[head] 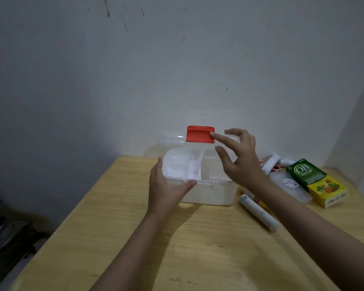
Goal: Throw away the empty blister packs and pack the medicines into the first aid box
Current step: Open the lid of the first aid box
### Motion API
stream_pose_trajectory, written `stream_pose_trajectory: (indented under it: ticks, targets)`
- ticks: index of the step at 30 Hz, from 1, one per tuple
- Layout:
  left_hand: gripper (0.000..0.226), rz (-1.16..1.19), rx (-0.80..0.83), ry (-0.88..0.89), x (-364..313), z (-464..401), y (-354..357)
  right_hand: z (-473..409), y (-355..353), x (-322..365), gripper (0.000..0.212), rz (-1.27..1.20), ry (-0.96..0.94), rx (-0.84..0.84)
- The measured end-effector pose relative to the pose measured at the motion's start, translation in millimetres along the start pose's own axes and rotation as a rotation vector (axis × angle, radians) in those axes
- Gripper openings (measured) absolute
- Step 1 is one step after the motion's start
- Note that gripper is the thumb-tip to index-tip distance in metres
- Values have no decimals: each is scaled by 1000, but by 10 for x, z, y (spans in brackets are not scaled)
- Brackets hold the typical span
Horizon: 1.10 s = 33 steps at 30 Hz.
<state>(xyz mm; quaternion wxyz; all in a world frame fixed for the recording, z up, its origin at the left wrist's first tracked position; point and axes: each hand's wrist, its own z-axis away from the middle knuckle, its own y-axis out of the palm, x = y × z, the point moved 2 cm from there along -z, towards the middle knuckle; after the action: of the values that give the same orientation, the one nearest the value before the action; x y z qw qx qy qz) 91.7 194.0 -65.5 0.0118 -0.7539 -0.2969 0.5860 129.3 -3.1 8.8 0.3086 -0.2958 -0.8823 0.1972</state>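
Both hands work at the translucent plastic first aid box (206, 185) that stands near the back edge of the pale wooden bench (135, 238), close to the grey wall (177, 59). The left hand (166, 185) grips the box's front left corner, thumb laid along the front rim and fingers wrapped round the side. The right hand (240, 160) is spread wide above the box's right half, holding nothing, its forefinger tip touching the red plastic latch (200, 134) on the raised clear lid (170, 138). Inside the box sits a white divided tray (187, 166).

Right of the box, toward the bench's right edge, lie the medicines: a white tube (259, 213) just beside the box's front right corner, a green and yellow carton marked OB herbal (315, 181), a flat clear plastic case (290, 185) touching it, and a white roll (271, 163) with small red-and-white items behind, too blurred to tell apart. The right forearm crosses over part of this cluster.

Bare bench surface runs from the box to the front edge and to the left edge, where the floor drops into shadow.
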Motion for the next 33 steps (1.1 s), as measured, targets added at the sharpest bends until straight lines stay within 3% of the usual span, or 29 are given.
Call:
stream_pose_trajectory:
  ticks: [6,11,15,18,22,26,33]
  targets:
    - [80,69,-54,19,58,16,13,-466,-57,-144,28,-93,73,-141]
    - [83,143,-77,-24,87,11,50,-841,-12,-302,33,-20,200,-236]
    - [88,174,-73,-39,109,14,60,-992,72,-413,39,111,240,-188]
    - [94,184,-72,-46,106,13,53,-980,97,-439,50,104,257,-58]
    - [86,212,-65,-54,93,14,39,-874,-89,-425,54,88,234,2]
    - [81,255,-67,-63,90,25,36,-551,-496,-410,37,93,192,-58]
    - [86,292,-89,-79,86,56,44,446,-1127,-938,23,331,316,-83]
